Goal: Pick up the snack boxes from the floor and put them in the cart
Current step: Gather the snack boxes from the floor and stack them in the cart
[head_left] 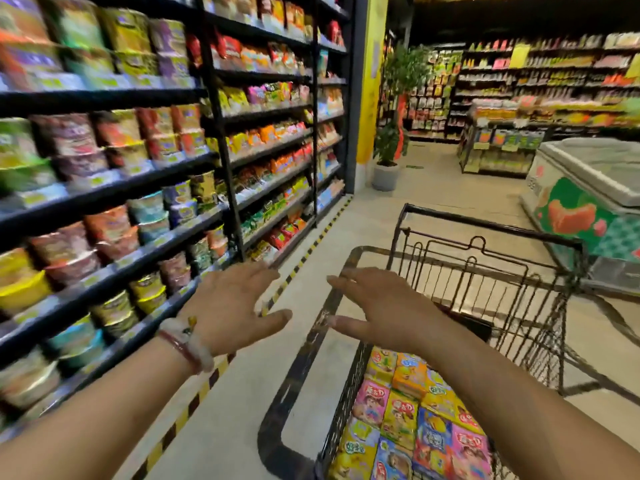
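A black wire shopping cart (485,261) stands in the aisle in front of me, right of centre. Several colourful snack boxes (408,420) in yellow, orange, pink and blue lie packed in its lower basket. My left hand (232,306) is held out, fingers spread, holding nothing, above the floor to the left of the cart; a bracelet and a red band are on its wrist. Above the cart's near left rim hovers my right hand (381,306), also spread and empty. I see no boxes on the visible floor.
Tall black shelves (138,188) of noodle cups and snack bags line the left, edged by yellow-black floor tape (304,254). A chest freezer (588,199) stands at right, a potted plant (388,157) by a yellow pillar ahead, more shelves beyond.
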A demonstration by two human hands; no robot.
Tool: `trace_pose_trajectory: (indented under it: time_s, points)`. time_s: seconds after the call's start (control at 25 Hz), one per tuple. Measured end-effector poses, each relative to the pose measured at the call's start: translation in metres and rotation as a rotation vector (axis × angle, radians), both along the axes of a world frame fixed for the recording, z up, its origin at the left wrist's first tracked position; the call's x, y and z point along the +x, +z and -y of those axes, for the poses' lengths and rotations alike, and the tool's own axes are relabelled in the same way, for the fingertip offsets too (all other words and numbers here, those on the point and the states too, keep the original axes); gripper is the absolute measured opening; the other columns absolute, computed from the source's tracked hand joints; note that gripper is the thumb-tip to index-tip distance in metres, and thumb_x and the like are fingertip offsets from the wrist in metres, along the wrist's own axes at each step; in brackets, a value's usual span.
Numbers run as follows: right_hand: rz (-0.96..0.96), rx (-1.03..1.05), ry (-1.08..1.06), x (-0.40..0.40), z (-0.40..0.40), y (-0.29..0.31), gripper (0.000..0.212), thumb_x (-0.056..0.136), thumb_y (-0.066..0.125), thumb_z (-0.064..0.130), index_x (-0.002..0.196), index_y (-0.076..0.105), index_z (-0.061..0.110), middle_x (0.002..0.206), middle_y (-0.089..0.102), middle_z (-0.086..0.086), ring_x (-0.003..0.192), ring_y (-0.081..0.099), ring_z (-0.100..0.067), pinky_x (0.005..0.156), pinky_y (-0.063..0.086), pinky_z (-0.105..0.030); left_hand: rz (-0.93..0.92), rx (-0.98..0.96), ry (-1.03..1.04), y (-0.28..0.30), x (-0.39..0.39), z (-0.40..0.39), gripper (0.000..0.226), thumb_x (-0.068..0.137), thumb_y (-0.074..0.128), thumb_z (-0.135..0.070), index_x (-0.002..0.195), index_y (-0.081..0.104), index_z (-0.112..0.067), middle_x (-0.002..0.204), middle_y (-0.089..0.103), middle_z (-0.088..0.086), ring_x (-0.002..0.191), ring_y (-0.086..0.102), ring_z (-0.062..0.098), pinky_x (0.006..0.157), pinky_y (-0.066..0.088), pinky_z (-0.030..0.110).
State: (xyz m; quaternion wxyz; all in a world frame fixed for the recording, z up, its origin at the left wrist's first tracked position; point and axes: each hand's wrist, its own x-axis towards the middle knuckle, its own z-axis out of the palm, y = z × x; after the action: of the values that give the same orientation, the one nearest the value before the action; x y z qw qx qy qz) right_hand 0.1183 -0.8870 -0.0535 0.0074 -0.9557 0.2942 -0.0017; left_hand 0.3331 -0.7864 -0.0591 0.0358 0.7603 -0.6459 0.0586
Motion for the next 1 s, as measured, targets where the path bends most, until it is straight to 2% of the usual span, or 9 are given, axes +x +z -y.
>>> trace_pose_trajectory:
  time_s: [0.16, 0.32, 0.56, 0.64, 0.8, 0.92, 1.0]
  points:
    - [0.054, -0.088, 0.107, 0.018, -0.04, 0.0, 0.082, 0.084, 0.015, 0.078, 0.152, 0.012, 0.033, 0.158, 0.016, -0.002, 0.144, 0.013, -0.02, 0.115, 0.012, -0.035, 0.01, -0.003, 0.114, -0.002, -0.001, -0.074, 0.104, 0.056, 0.0, -0.08, 0.148, 0.02, -0.037, 0.156, 0.02, -0.009, 0.143, 0.019, 0.014, 0.113, 0.018, 0.037]
    - [0.119, -0.071, 0.262, 0.052, -0.093, 0.012, 0.07, 0.092, 0.03, 0.065, 0.152, 0.014, 0.032, 0.157, 0.018, 0.0, 0.142, 0.014, -0.02, 0.114, 0.013, -0.035, -0.004, -0.01, 0.285, 0.005, 0.013, -0.158, 0.107, 0.054, -0.001, -0.08, 0.149, 0.018, -0.036, 0.157, 0.016, -0.01, 0.143, 0.017, 0.013, 0.115, 0.016, 0.036]
    - [0.178, -0.054, 0.473, 0.11, -0.186, 0.022, 0.076, 0.085, 0.018, 0.076, 0.15, 0.016, 0.037, 0.154, 0.021, 0.002, 0.141, 0.017, -0.022, 0.114, 0.016, -0.039, 0.034, -0.089, 0.527, 0.009, 0.035, -0.297, 0.1, 0.059, 0.001, -0.081, 0.147, 0.022, -0.038, 0.156, 0.021, -0.011, 0.141, 0.022, 0.013, 0.114, 0.02, 0.036]
    - [0.187, -0.085, 0.57, 0.129, -0.231, 0.027, 0.079, 0.083, 0.013, 0.077, 0.15, 0.017, 0.034, 0.154, 0.023, 0.001, 0.141, 0.019, -0.021, 0.114, 0.016, -0.039, 0.042, -0.1, 0.594, 0.013, 0.035, -0.353, 0.099, 0.061, 0.001, -0.08, 0.146, 0.024, -0.036, 0.154, 0.025, -0.01, 0.14, 0.024, 0.014, 0.113, 0.021, 0.036]
    - [0.238, -0.059, 0.717, 0.156, -0.331, 0.034, 0.067, 0.093, 0.03, 0.063, 0.151, 0.017, 0.031, 0.155, 0.022, 0.001, 0.141, 0.017, -0.02, 0.113, 0.012, -0.036, 0.05, -0.108, 0.708, 0.022, 0.027, -0.471, 0.104, 0.06, 0.002, -0.086, 0.145, 0.03, -0.033, 0.152, 0.03, -0.007, 0.139, 0.028, 0.015, 0.112, 0.025, 0.04]
    - [0.239, -0.004, 0.837, 0.172, -0.42, 0.031, 0.066, 0.093, 0.029, 0.062, 0.151, 0.018, 0.031, 0.153, 0.025, 0.002, 0.14, 0.019, -0.019, 0.113, 0.015, -0.036, 0.051, -0.107, 0.827, 0.025, 0.014, -0.573, 0.101, 0.062, 0.006, -0.087, 0.145, 0.031, -0.033, 0.152, 0.031, -0.005, 0.138, 0.031, 0.018, 0.111, 0.027, 0.044]
    - [0.24, 0.026, 0.933, 0.184, -0.476, 0.026, 0.067, 0.092, 0.029, 0.064, 0.15, 0.019, 0.033, 0.153, 0.024, 0.003, 0.14, 0.019, -0.019, 0.113, 0.016, -0.036, 0.078, -0.088, 0.933, 0.026, 0.0, -0.636, 0.102, 0.061, 0.005, -0.086, 0.145, 0.03, -0.034, 0.152, 0.03, -0.006, 0.137, 0.032, 0.018, 0.11, 0.028, 0.041]
